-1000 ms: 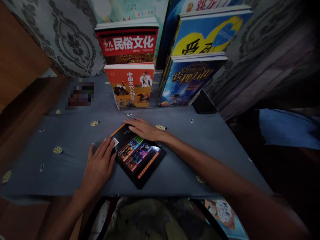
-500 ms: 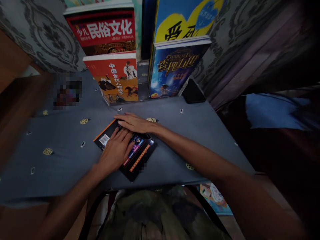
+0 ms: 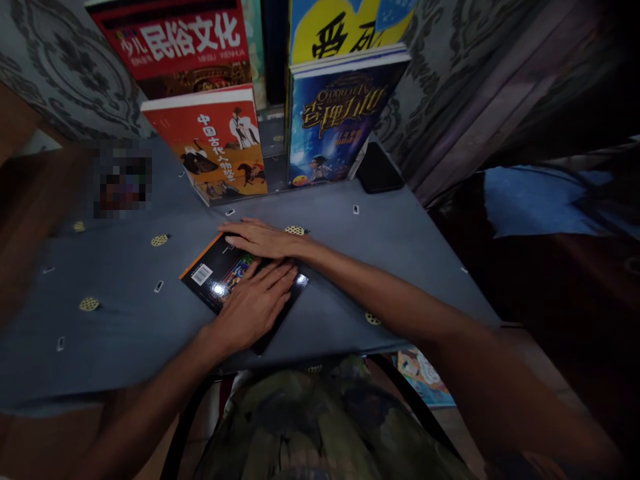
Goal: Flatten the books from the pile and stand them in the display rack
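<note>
A black book [image 3: 213, 275] with an orange edge and a barcode lies flat, back cover up, on the grey-blue cloth of the table [image 3: 125, 293]. My left hand [image 3: 253, 305] rests palm down across the near right part of its cover, fingers stretched out. At the book's far edge my right hand [image 3: 260, 238] lies flat with fingers pointing left. Neither hand grips the book.
Upright books stand at the back: a red-orange one [image 3: 215, 143], a dark blue one [image 3: 333, 120], a red-titled one [image 3: 185, 43] and a blue-yellow one [image 3: 345, 27] behind. A black object [image 3: 377, 170] lies by the patterned wall. Another book [image 3: 425, 377] lies below the table edge.
My left hand has slid from the table left of the book onto its cover, then further right across it. My right hand stays at the far edge. The view has shifted.
</note>
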A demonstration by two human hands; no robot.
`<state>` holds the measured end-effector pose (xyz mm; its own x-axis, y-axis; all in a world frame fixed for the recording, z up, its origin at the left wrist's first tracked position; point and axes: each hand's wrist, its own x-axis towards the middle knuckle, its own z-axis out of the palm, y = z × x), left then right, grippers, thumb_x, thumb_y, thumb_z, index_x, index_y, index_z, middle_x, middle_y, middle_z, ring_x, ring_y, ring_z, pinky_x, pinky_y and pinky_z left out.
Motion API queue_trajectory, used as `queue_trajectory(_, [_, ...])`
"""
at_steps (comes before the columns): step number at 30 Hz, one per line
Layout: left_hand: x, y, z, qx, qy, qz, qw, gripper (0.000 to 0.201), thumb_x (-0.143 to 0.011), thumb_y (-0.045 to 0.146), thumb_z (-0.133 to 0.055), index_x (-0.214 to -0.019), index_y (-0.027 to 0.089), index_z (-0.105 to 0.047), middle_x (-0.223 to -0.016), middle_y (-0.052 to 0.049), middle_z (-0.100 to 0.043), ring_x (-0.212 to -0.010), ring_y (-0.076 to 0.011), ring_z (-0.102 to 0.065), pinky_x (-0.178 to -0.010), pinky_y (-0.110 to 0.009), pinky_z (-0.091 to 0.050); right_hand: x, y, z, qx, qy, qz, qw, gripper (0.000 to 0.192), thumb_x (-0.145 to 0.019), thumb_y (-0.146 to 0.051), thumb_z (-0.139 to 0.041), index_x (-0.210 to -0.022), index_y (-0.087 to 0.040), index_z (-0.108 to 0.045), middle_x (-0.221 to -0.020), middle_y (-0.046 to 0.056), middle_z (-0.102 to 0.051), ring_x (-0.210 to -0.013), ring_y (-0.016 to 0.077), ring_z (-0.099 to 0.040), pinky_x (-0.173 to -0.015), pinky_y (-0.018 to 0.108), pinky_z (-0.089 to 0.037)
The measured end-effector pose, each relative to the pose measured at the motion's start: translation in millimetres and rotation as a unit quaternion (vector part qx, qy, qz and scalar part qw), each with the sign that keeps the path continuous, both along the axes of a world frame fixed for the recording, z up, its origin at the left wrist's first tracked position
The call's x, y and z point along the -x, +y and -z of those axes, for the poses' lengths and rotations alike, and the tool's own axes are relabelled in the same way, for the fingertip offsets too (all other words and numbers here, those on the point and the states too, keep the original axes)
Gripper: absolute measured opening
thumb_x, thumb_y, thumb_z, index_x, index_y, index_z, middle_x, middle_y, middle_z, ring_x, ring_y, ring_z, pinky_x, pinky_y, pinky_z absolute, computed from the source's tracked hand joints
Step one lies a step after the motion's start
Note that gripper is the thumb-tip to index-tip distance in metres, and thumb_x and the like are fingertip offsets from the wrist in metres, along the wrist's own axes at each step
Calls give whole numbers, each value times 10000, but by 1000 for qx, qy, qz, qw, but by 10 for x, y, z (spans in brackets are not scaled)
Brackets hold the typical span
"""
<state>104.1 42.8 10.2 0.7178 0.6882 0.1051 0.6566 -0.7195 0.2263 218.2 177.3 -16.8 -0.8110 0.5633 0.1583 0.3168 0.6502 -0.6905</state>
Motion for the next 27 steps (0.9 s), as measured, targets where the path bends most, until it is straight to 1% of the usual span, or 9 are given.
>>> queue_trajectory(3, [-32,-16,-1,0,11,32,999,448,-1057,269,-317,-1461,165,-482,-1503,-90,-538,-1470,-216,-394,-1226,-484,-278,-3,-12,-27,1,-2,2,1000,502,-1079,-414,-291,-1490,-161,-427,-1566,122,-460,-1492,225,-354,-1251,511,-192])
queue_trajectory(5, [-36,-17,-9,-1,21,45,999,444,-1058,269,-314,-1459,177,-483,-1514,-85,-526,-1474,-220,-387,-1224,-500,-270,-4,-15,-34,0,1,1,1000,497,-1080,-414,-292,-1487,-166,-432,-1563,117,-464,-1485,226,-366,-1250,517,-194])
queue_trajectory(8, [-24,-18,-12,-6,28,53,998,445,-1061,273,-308,-1467,190,-472,-1522,-88,-517,-1476,-218,-385,-1218,-501,-277,-3,-13,-20,-3,3,3,1000,478,-1079,-416,-300,-1480,-195,-442,-1556,102,-478,-1484,222,-369,-1245,524,-203])
queue_trajectory(13, [11,-68,35,-13,21,59,998,458,-1051,240,-322,-1491,191,-439,-1537,-99,-495,-1481,-225,-377,-1228,-519,-253,-4,-18,7,-13,0,4,1000,468,-1080,-405,-312,-1475,-192,-446,-1554,107,-479,-1491,223,-355,-1245,528,-204])
queue_trajectory(16, [38,-134,63,-20,11,69,997,455,-1045,214,-335,-1488,193,-438,-1529,-89,-506,-1477,-219,-384,-1240,-519,-235,-9,-38,-7,-20,-2,5,1000,461,-1079,-409,-316,-1470,-207,-453,-1559,96,-475,-1495,214,-347,-1247,519,-205])
queue_trajectory(18, [67,-191,73,-24,3,80,996,439,-1043,201,-345,-1466,189,-464,-1513,-81,-526,-1475,-213,-386,-1246,-508,-230,-13,-53,-24,-23,-6,6,1000,454,-1078,-399,-326,-1470,-209,-455,-1558,96,-476,-1494,211,-348,-1247,517,-208])
queue_trajectory(21, [127,-293,85,-24,-5,94,995,425,-1034,172,-358,-1437,180,-492,-1500,-74,-540,-1481,-204,-374,-1251,-503,-233,-19,-74,-50,-27,-15,5,999,452,-1074,-381,-354,-1470,-188,-454,-1560,113,-470,-1495,220,-348,-1245,518,-211])
queue_trajectory(24, [202,-391,87,-22,1,99,995,455,-1008,123,-373,-1452,165,-465,-1525,-76,-509,-1503,-204,-330,-1256,-515,-218,-27,-91,-63,-38,-19,5,999,457,-1065,-368,-391,-1469,-164,-452,-1562,135,-461,-1496,227,-347,-1246,509,-212])
queue_trajectory(27, [285,-458,50,-9,24,105,994,550,-948,46,-385,-1484,164,-416,-1565,-59,-456,-1533,-198,-251,-1269,-514,-179,-37,-107,-53,-53,-20,10,998,461,-1051,-355,-436,-1473,-171,-446,-1560,135,-463,-1490,227,-358,-1243,509,-217])
